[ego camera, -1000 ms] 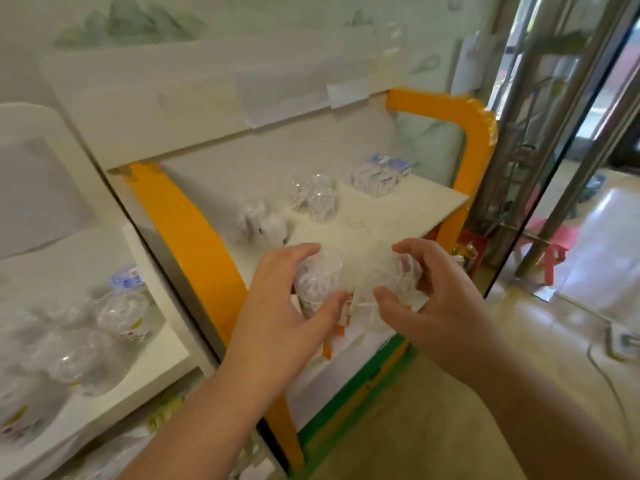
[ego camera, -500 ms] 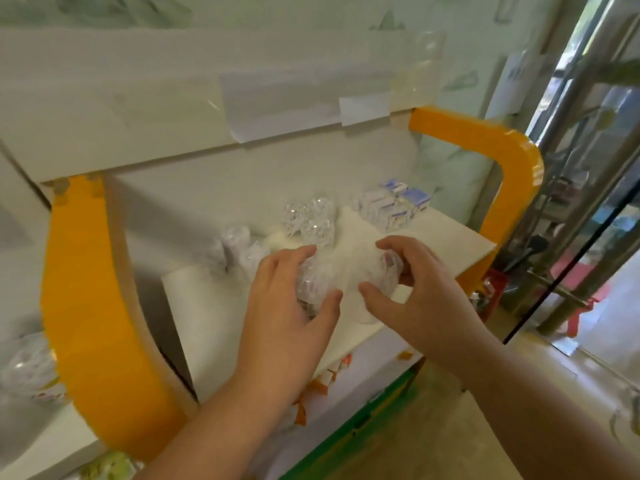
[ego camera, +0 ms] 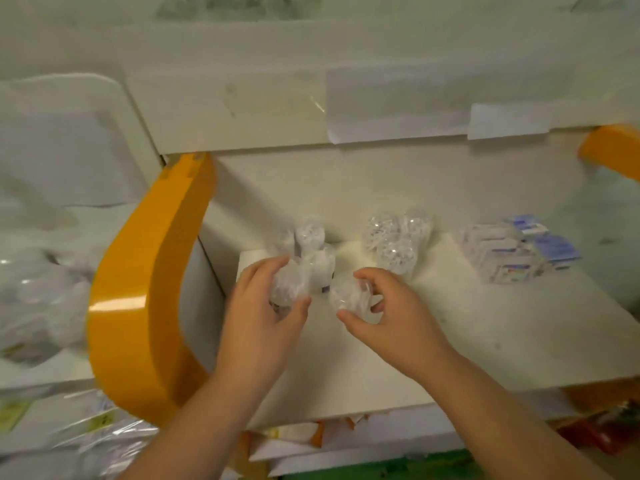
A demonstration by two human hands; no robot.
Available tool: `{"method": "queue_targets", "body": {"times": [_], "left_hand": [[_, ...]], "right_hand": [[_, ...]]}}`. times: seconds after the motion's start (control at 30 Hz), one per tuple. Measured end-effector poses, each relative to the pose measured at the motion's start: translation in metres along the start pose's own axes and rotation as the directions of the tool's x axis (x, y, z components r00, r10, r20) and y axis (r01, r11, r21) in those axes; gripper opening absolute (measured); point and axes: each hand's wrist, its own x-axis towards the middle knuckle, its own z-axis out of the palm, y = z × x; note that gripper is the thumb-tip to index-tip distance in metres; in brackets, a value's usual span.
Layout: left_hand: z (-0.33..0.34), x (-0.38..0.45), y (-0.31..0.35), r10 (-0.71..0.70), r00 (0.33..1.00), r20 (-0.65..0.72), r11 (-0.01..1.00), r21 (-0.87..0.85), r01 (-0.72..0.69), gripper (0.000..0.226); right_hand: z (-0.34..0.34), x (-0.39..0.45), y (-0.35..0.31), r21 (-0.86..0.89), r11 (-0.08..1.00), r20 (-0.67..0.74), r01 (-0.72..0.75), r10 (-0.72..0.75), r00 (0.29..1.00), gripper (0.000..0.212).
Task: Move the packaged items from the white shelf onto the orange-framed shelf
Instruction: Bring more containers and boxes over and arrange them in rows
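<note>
Over the white board of the orange-framed shelf (ego camera: 145,289), my left hand (ego camera: 263,313) grips a clear-wrapped pack of small cups (ego camera: 291,285). My right hand (ego camera: 391,313) holds a second clear-wrapped pack (ego camera: 349,299) between thumb and curled fingers, low over the board. Both packs are close to a similar pack (ego camera: 311,237) standing at the back left of the board. The white shelf (ego camera: 45,368) at the far left still carries blurred wrapped packs (ego camera: 38,299).
On the same board stand a cluster of clear cup packs (ego camera: 398,240) at the back middle and a wrapped bundle of blue-and-white boxes (ego camera: 516,251) at the back right. A white panel with taped paper (ego camera: 394,102) overhangs the shelf. Bagged goods (ego camera: 100,434) lie on a lower level.
Both hands have carried their packs further back and left over the board, closer to the pack at the back left. The view has swung left and down.
</note>
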Motion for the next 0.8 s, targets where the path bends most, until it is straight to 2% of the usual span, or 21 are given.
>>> {"method": "queue_targets", "body": {"times": [0.23,0.4,0.57,0.8], "left_hand": [[0.021,-0.003,-0.024,-0.202,0.979,0.025,0.979,-0.006,0.202,0.056],[0.036,0.003,-0.035,-0.264,0.964,-0.021,0.964,-0.026,0.263,0.051],[0.045,0.018,-0.042,-0.259,0.965,-0.028,0.966,-0.02,0.259,0.048],[0.054,0.039,-0.059,-0.229,0.973,-0.042,0.973,-0.03,0.227,0.052]], "right_hand": [[0.029,0.037,0.024,0.042,0.996,0.109,0.083,-0.087,0.99,0.06],[0.034,0.048,0.029,0.006,0.986,0.143,0.167,-0.166,0.976,0.067],[0.039,0.059,0.029,-0.088,0.972,0.189,0.216,-0.196,0.962,0.075],[0.041,0.074,0.027,-0.098,0.968,0.228,0.231,-0.204,0.952,0.073]]}}
